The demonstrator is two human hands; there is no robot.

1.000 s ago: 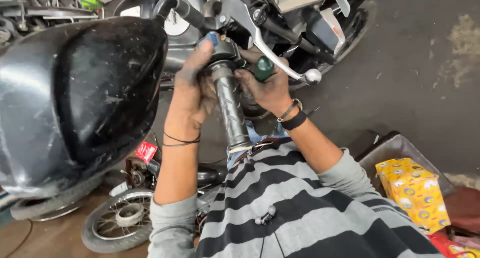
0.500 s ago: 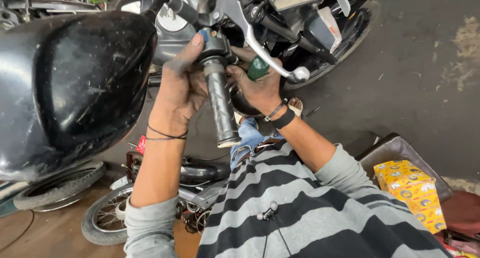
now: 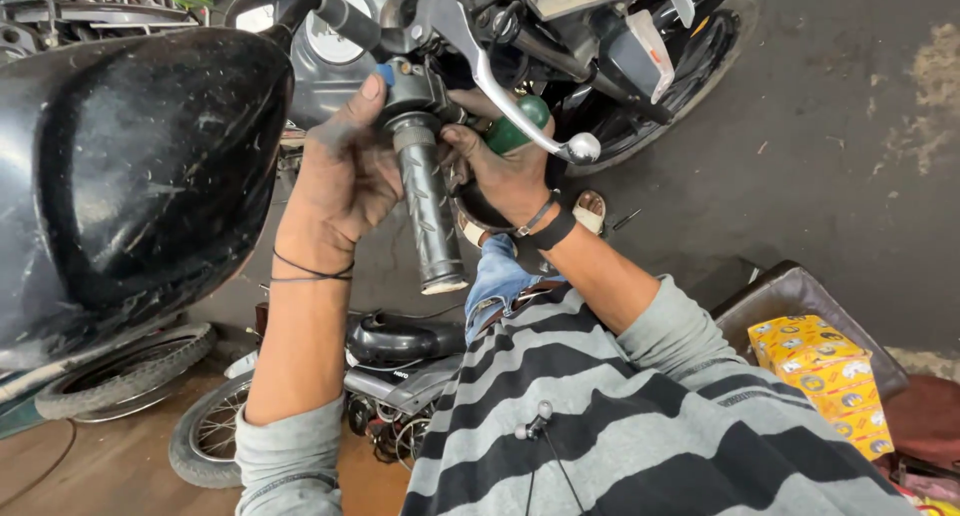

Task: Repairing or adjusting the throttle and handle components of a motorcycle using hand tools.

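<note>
Your work is on the handlebar grip (image 3: 428, 211) of the motorcycle, and it looks mid-way: the grip sits on the bar, its free end pointing down toward you, and the switch housing (image 3: 408, 88) just above it is on the bar too. Whether either is fastened tight, you can't tell. What's probably left is fixing or adjusting at the housing end.

Your left hand (image 3: 340, 181) comes up from below, forearm near upright, palm against the left side of the grip, thumb pressed on the housing, fingers curled loosely round. Your right hand (image 3: 505, 176) reaches in from the right, wrist bent, fingers closed on a tool with a green handle (image 3: 518, 134), thumb tip touching the top of the grip. The tool's tip is hidden behind the silver brake lever (image 3: 505, 101), which crosses above that hand.

The black fuel tank (image 3: 130, 176) is just to the left. A yellow box (image 3: 822, 371) lies well apart, lower right.
</note>
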